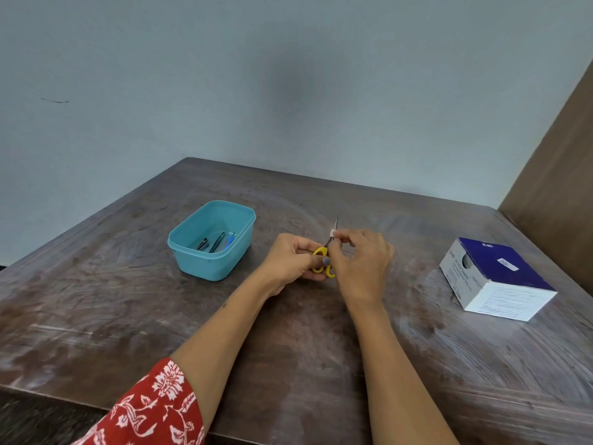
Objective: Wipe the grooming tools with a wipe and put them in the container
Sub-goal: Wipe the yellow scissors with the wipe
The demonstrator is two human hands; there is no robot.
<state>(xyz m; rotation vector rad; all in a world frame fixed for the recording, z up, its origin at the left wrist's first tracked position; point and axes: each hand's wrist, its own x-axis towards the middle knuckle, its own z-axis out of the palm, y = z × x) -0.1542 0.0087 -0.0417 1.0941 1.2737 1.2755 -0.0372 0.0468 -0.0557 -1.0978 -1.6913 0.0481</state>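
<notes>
Small scissors with yellow handles (321, 253) are held over the middle of the table, blades pointing away from me. My left hand (293, 260) grips the handles. My right hand (361, 261) pinches a small white wipe (333, 233) around the blades, whose thin tip sticks out past the fingers. To the left stands a teal plastic container (192, 252), open, with a nail clipper (202, 244), tweezers (217, 241) and a blue-handled tool (229, 241) lying in it.
A blue and white box of wipes (500, 281) lies on its side at the right of the dark wooden table (288, 348). A brown panel (558, 162) rises at the far right. A grey wall stands behind the table.
</notes>
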